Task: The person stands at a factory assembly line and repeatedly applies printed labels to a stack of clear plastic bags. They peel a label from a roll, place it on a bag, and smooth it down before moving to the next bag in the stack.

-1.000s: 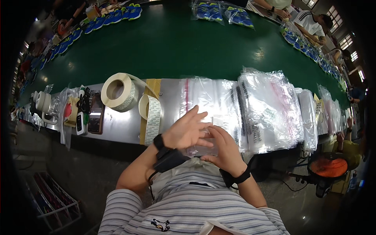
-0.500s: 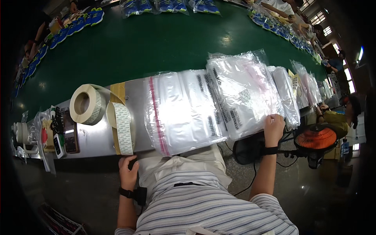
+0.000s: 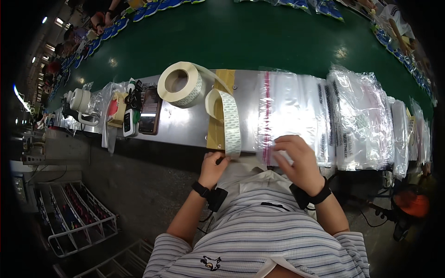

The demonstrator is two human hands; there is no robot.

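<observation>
A strip of printed labels (image 3: 232, 127) runs off a large white label roll (image 3: 178, 86) and hangs down to the table's near edge. At its lower end my left hand (image 3: 214, 170) is curled, thumb and fingertips closed on the strip's edge; the contact is partly hidden. My right hand (image 3: 300, 163) is open, its fingers spread above the near left corner of a clear plastic bag (image 3: 292, 102) with a pink seal line. I see nothing held in it. Beside that bag, to the right, lies a thicker stack of clear printed bags (image 3: 361, 120).
Left of the roll lie a phone (image 3: 149, 110), a small white device (image 3: 131, 123) and a white-handled dispenser (image 3: 81, 104). Bagged blue shoes (image 3: 329, 8) line the green table's (image 3: 259, 41) far side. An orange fan (image 3: 411, 203) stands at right, a wire rack (image 3: 76, 217) at lower left.
The view has swung left. My right hand has left the bag stack's near edge and moved left over the bag with the pink line. My left hand has come up to the label strip's end.
</observation>
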